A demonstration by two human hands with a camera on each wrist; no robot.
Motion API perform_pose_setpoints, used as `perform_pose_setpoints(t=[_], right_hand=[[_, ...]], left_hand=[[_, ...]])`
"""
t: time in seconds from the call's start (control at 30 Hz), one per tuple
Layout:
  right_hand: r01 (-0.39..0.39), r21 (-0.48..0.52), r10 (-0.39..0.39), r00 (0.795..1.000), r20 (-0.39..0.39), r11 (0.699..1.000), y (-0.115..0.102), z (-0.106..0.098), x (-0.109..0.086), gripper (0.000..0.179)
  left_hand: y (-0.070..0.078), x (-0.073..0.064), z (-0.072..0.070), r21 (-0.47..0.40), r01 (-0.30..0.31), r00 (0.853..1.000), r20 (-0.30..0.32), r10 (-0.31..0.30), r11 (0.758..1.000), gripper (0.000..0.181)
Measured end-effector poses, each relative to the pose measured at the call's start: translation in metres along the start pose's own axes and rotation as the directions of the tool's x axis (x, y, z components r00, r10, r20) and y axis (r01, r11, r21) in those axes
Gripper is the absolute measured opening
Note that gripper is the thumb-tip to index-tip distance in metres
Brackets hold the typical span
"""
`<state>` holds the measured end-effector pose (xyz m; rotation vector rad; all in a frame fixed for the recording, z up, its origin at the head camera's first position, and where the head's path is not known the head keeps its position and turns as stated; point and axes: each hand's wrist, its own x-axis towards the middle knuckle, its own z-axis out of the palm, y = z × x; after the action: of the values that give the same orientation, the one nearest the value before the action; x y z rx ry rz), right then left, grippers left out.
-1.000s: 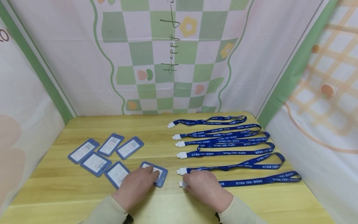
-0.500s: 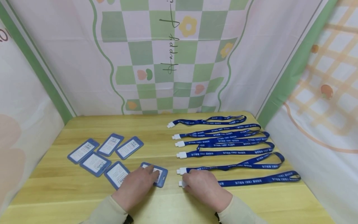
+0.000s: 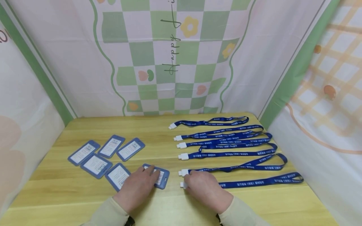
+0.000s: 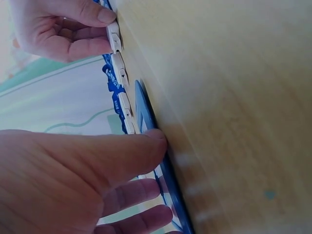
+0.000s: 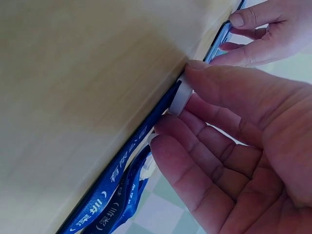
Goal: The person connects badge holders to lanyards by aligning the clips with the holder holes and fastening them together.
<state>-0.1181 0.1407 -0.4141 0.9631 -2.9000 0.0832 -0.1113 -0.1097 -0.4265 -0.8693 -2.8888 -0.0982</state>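
Note:
Under my left hand [image 3: 139, 186] lies a blue badge holder [image 3: 163, 179] with a white card in it, flat on the table. The fingertips rest on its face, fairly straight, and the thumb [image 4: 155, 141] touches its near edge in the left wrist view. My right hand [image 3: 207, 190] pinches the white plastic clip [image 5: 181, 96] of the nearest blue lanyard [image 3: 260, 182] between thumb and fingers. That lanyard's printed strap stretches off to the right along the table. A second lanyard's clip [image 3: 184, 172] lies just beyond the right hand's knuckles.
Several more blue badge holders [image 3: 96, 165] lie in a loose group on the left, one partly hidden by the left hand. Further lanyards [image 3: 226, 145] lie in rows on the right, clips pointing left. Printed cloth [image 3: 175, 62] hangs behind the wooden table [image 3: 158, 138] and at both sides.
The left fingers have shifted slightly on the badge holder, showing more of its card. The right hand stays at the same clip. Badge holders and lanyards keep their places.

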Motion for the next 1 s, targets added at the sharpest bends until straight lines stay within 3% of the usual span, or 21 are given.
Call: perform_pose_setpoints(t=[0.17, 0.73, 1.0], right_hand=[[0.012, -0.019, -0.012, 1.000, -0.018, 1.000, 0.0001, 0.0006, 0.0013, 0.014], [0.023, -0.036, -0.024, 0.999, -0.031, 0.999, -0.0002, 0.0018, 0.0030, 0.015], [0.037, -0.048, -0.040, 0.998, -0.042, 0.998, -0.0007, 0.0019, 0.0036, 0.015]], left_hand=[[0.0002, -0.0005, -0.0007, -0.025, 0.015, 1.000, 0.011, -0.015, 1.000, 0.047], [-0.0010, -0.0009, 0.0007, 0.014, -0.037, 0.996, -0.085, 0.038, 0.999, 0.040], [-0.0016, -0.0009, -0.0005, -0.028, -0.027, 0.998, -0.050, 0.026, 0.999, 0.044]])
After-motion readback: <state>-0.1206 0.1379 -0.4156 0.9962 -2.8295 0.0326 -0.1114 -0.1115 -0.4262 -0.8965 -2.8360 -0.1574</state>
